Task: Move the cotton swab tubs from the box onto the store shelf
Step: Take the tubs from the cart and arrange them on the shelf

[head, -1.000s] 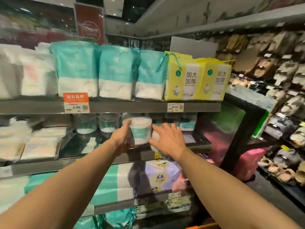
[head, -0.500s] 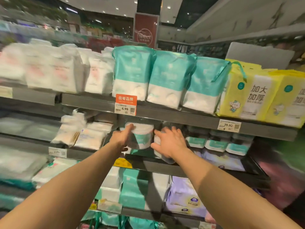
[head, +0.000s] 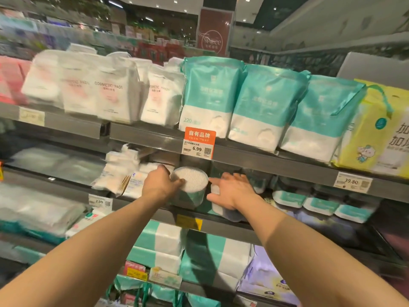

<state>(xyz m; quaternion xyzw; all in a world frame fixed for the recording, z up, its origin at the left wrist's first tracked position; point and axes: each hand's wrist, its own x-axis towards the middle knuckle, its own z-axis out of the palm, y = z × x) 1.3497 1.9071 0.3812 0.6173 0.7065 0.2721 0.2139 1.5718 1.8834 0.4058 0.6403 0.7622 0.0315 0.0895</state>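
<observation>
My left hand (head: 162, 184) curls round a cotton swab tub (head: 190, 181) at centre frame, tipped toward me over the grey middle shelf (head: 230, 222). My right hand (head: 232, 192) lies spread, fingers straight, on a second tub (head: 218, 209). Teal bags (head: 212, 96) line the shelf above, and a dim spotlit ceiling (head: 155, 5) runs along the top of the frame.

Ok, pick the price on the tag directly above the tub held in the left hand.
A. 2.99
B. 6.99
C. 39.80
B: the orange 6.99 price tag hangs right above the cotton swab tub that the left hand grips.
</observation>
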